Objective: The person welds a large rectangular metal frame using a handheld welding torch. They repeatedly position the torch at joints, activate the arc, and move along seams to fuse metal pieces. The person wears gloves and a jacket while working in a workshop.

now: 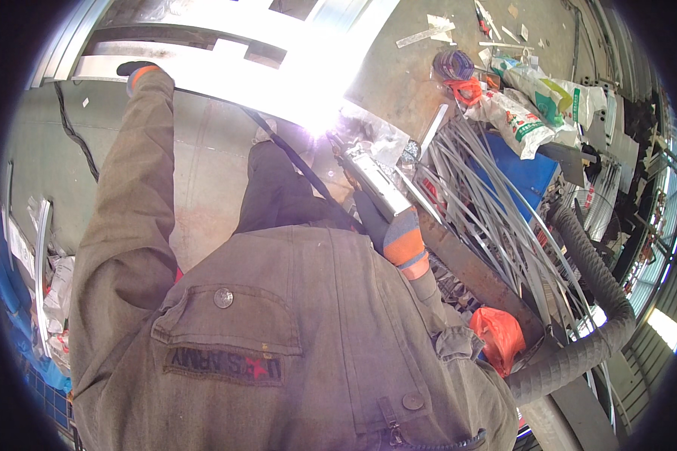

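Note:
My right hand point(401, 239), in a dark and orange-grey glove, is closed around a silver, boxy welding torch point(377, 179). The torch's tip points up and left to a glaring white-violet flash at the near edge of a pale metal frame point(226, 71). Glare washes out the metal around the flash. At the frame's left end, with the arm stretched out, rests my left hand point(134, 69) in a dark glove with an orange band. Its fingers merge into one dark shape, so their pose cannot be made out.
Thin grey metal strips point(481, 173) lie heaped on the right, beside a blue bin point(515, 173) and white printed bags point(511, 120). A thick ribbed hose point(590, 263) curves past my right side, near a red plastic bag point(498, 340). A black cable point(74, 131) lies at left.

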Available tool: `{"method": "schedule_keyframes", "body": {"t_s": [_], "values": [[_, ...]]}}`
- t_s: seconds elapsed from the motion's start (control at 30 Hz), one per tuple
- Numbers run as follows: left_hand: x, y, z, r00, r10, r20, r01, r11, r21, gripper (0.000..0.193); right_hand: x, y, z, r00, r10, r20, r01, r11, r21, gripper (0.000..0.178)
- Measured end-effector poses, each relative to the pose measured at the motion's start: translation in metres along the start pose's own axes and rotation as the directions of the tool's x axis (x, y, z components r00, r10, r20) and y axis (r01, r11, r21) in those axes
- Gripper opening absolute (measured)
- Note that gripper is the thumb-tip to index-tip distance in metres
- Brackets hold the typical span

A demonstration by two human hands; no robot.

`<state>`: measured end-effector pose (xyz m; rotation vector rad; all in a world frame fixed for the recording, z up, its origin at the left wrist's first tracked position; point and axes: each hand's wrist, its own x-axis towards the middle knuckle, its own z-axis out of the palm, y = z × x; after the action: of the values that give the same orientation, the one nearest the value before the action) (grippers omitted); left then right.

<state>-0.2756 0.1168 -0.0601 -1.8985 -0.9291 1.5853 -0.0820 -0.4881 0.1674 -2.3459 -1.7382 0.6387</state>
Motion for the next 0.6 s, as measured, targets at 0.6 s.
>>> {"method": "schedule_keyframes", "body": {"t_s": [0.6], "values": [[0.009,0.001,0.004,1.0,-0.01,0.0,0.01,1.0,-0.03,0.053,-0.027,0.018,0.028,0.997,-0.024,0.067,0.034,0.987,-0.154,0.031]]}}
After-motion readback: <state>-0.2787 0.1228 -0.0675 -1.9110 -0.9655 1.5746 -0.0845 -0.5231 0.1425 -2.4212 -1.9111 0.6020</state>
